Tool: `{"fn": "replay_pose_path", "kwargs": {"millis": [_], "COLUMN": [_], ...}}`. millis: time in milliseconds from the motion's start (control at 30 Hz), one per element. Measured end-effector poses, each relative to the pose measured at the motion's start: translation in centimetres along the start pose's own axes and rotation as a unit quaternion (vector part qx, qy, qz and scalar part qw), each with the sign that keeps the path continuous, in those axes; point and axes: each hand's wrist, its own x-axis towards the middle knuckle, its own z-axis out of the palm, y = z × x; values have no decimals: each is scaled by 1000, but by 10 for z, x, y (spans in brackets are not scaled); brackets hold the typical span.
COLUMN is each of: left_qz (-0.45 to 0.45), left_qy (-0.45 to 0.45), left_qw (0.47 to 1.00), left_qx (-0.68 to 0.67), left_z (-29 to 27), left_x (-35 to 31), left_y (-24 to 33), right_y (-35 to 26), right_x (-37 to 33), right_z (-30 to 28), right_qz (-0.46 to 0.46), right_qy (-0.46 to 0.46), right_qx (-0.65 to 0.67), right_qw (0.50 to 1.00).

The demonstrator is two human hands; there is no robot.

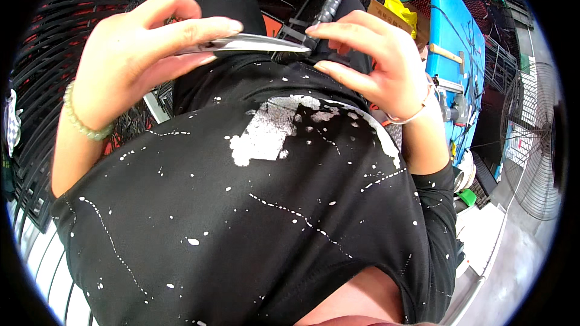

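My left hand pinches a thin, glossy, silver-grey round thing, seen almost edge-on, like a flat roll of tape; its exact kind is unclear. Its right edge reaches the lower end of a black ribbed rod that slants up and away, as if wrapped in tape. Close to that end is my right hand, its fingertips at the rod and its thumb apart below. Whether a thin strip lies between these fingers cannot be made out. Both hands are above my lap, in front of my black, white-speckled shirt.
On the left stand curved black wire racks. A blue board or table at the right bears a wooden-handled tool and a metal clamp-like tool. Behind my right hand are a yellow bag and cardboard. A round wire grille is farther right.
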Motion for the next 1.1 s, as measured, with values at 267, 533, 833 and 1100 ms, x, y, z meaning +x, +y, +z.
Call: {"fn": "replay_pose_path", "kwargs": {"millis": [267, 533, 833, 1100], "left_qz": [61, 114, 65, 73], "left_qy": [-99, -112, -262, -261], "left_qw": [987, 977, 938, 938], "left_qx": [113, 139, 217, 218], "left_z": [-16, -23, -33, -34], "left_x": [24, 62, 77, 79], "left_y": [3, 19, 27, 26], "right_y": [6, 16, 23, 26], "right_x": [-9, -12, 4, 14], "right_z": [22, 24, 14, 15], "right_qz": [-54, -66, -102, -128], "right_qy": [6, 14, -53, -71], "right_qx": [-97, -89, -85, -32], "right_qw": [994, 994, 990, 989]}}
